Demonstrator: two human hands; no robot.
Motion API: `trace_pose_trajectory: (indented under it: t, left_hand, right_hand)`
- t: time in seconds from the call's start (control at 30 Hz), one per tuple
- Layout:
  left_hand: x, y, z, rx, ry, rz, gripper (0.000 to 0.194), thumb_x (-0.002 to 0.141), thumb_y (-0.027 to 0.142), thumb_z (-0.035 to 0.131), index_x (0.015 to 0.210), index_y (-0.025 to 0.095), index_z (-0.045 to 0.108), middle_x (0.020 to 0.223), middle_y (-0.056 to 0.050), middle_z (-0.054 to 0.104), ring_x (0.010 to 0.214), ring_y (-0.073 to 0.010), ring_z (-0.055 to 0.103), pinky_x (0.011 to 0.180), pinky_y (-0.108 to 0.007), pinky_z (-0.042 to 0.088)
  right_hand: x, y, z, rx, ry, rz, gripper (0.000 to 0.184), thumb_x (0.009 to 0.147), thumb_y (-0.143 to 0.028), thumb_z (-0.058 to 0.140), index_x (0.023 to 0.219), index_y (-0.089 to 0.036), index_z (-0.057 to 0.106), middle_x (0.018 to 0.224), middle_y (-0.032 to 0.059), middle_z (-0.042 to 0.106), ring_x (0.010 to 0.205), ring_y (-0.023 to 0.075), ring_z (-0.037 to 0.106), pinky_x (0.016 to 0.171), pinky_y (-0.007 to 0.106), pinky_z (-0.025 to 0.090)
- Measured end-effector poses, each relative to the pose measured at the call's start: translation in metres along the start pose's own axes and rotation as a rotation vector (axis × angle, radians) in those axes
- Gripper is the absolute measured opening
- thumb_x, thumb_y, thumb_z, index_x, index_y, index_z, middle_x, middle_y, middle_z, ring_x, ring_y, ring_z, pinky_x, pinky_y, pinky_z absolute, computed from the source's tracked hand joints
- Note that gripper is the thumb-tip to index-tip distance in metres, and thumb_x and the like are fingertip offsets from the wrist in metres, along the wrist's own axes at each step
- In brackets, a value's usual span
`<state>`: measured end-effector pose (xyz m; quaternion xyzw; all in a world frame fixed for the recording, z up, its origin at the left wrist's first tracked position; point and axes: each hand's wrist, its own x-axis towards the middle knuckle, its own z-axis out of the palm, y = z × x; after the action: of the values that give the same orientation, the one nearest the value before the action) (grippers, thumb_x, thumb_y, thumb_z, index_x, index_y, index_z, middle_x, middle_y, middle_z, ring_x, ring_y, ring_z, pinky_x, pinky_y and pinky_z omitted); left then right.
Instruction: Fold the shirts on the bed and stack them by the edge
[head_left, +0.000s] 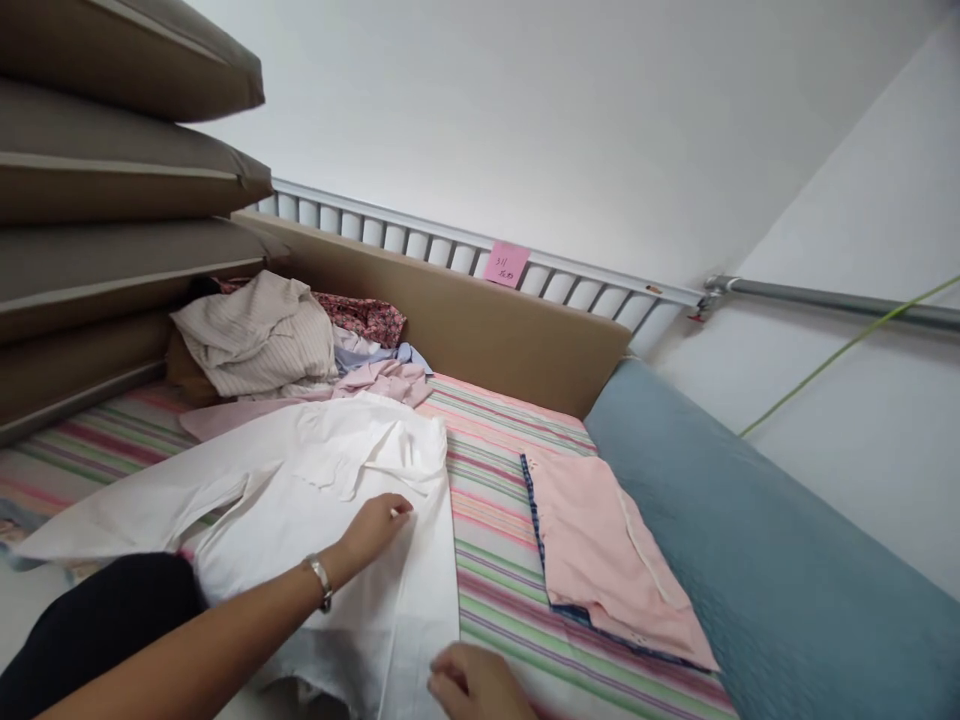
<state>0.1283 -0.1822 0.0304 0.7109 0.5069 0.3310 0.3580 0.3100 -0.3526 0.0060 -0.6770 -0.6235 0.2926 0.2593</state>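
A white shirt [300,500] lies spread on the striped bed sheet [495,540]. My left hand [373,528], with a metal bracelet on the wrist, rests flat on the middle of the shirt, fingers stretched out. My right hand [472,683] is at the shirt's lower right edge near the bottom of the view; its fingers are curled at the hem, and what they hold is hidden. To the right of the shirt sits a folded pink garment [607,560] on top of a folded dark blue piece.
A heap of unfolded clothes [285,345] lies at the back left. Stacked brown cushions [112,200] rise on the left. A tan headboard [480,330] with a white rail and a pink note [506,264] runs behind. A blue-grey bolster [750,560] lines the right side.
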Motion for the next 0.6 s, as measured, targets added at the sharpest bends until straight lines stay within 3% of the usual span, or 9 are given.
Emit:
trace_pose_trajectory:
  t: [0.13, 0.23, 0.33, 0.4, 0.47, 0.6]
  left_hand:
    - [0.041, -0.014, -0.052, 0.307, 0.224, 0.026, 0.037, 0.081, 0.02, 0.047, 0.116, 0.016, 0.058, 0.125, -0.013, 0.057, 0.115, -0.0272, 0.049, 0.1, -0.043, 0.034]
    - [0.065, -0.03, -0.084, 0.667, 0.259, -0.13, 0.05, 0.081, 0.026, 0.051, 0.13, 0.016, 0.047, 0.137, -0.014, 0.047, 0.126, -0.0296, 0.04, 0.1, -0.045, 0.033]
    - [0.079, -0.042, -0.096, 0.773, 0.155, -0.225, 0.046, 0.078, 0.032, 0.055, 0.121, 0.016, 0.055, 0.121, -0.015, 0.06, 0.115, -0.0321, 0.051, 0.093, -0.048, 0.037]
    - [0.084, -0.041, -0.096, 0.794, 0.099, -0.204, 0.028, 0.08, 0.029, 0.051, 0.101, 0.017, 0.064, 0.105, -0.012, 0.068, 0.102, -0.0293, 0.058, 0.09, -0.044, 0.038]
    - [0.087, -0.032, -0.098, 0.807, 0.067, -0.177, 0.023, 0.083, 0.024, 0.045, 0.087, 0.017, 0.066, 0.095, -0.01, 0.07, 0.093, -0.0251, 0.062, 0.086, -0.037, 0.039]
    - [0.088, -0.011, -0.125, 0.8, 0.138, -0.121, 0.026, 0.085, 0.025, 0.038, 0.088, 0.018, 0.063, 0.096, -0.01, 0.07, 0.089, -0.0218, 0.062, 0.076, -0.029, 0.041]
  right_hand:
    - [0.056, -0.049, -0.018, 0.192, -0.129, -0.053, 0.022, 0.078, -0.03, 0.05, 0.086, -0.022, 0.069, 0.078, 0.002, 0.069, 0.074, 0.0165, 0.063, 0.068, 0.027, 0.044]
    - [0.094, -0.058, -0.015, 0.345, -0.138, 0.011, 0.024, 0.077, -0.031, 0.049, 0.089, -0.018, 0.066, 0.08, 0.0043, 0.068, 0.075, 0.0164, 0.064, 0.064, 0.025, 0.044]
    - [0.12, -0.047, -0.002, 0.465, -0.131, 0.14, 0.025, 0.077, -0.027, 0.047, 0.092, -0.016, 0.063, 0.082, 0.005, 0.066, 0.07, 0.0154, 0.064, 0.054, 0.023, 0.041]
    - [0.131, -0.041, 0.005, 0.498, -0.138, 0.193, 0.026, 0.077, -0.025, 0.047, 0.098, -0.016, 0.06, 0.081, 0.0041, 0.064, 0.065, 0.014, 0.063, 0.049, 0.021, 0.039]
    - [0.139, -0.04, 0.009, 0.507, -0.157, 0.213, 0.031, 0.077, -0.024, 0.047, 0.105, -0.017, 0.058, 0.078, 0.0023, 0.061, 0.06, 0.0125, 0.061, 0.045, 0.021, 0.038]
    - [0.147, -0.041, 0.012, 0.535, -0.17, 0.277, 0.041, 0.079, -0.026, 0.046, 0.119, -0.02, 0.05, 0.079, 0.0008, 0.057, 0.053, 0.0113, 0.058, 0.042, 0.021, 0.038]
